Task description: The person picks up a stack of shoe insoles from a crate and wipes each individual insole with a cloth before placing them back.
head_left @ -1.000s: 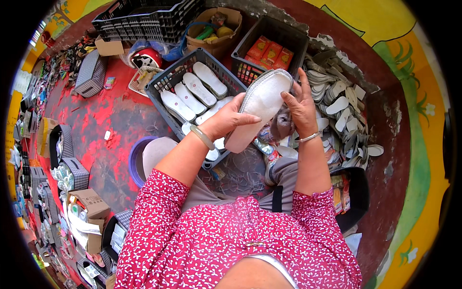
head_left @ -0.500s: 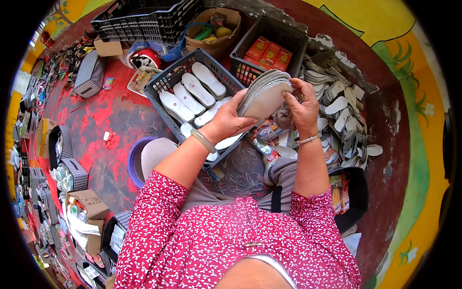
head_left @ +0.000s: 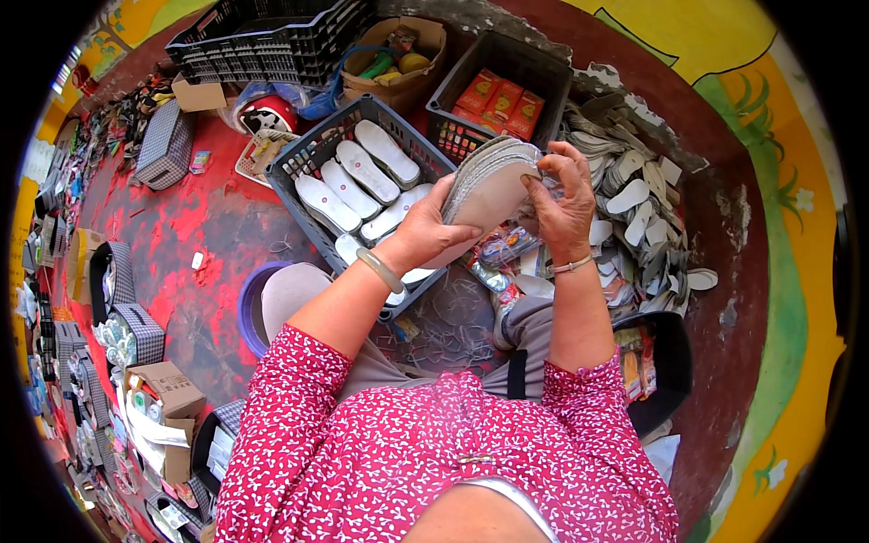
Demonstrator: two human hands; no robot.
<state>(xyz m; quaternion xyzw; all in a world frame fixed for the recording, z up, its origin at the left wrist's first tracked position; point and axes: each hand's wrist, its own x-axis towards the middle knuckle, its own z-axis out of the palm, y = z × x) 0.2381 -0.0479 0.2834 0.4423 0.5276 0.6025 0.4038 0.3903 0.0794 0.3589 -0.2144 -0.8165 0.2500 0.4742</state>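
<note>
My left hand (head_left: 425,222) is closed round the lower left side of a stack of pale insoles (head_left: 496,185), thumb across the top one. The layered edges of the stack fan out along its upper left. My right hand (head_left: 563,204) is closed at the stack's right edge, its thumb and curled fingers pinching near the rim of the top insole. Below the stack stands a dark grey plastic crate (head_left: 303,217) holding several white insoles (head_left: 367,172) in rows. The stack and my left hand hide the crate's right part.
A second dark crate (head_left: 561,100) holds red-orange boxes (head_left: 498,101). A big heap of loose insoles (head_left: 638,199) lies by the wall at right. Near my legs are a purple basin (head_left: 249,308) and a black bin (head_left: 674,371). Black crates (head_left: 262,45) are stacked behind.
My right hand has shifted a little along the stack's edge, its fingers more curled. A brownish round thing under that hand no longer shows. The left hand keeps its hold.
</note>
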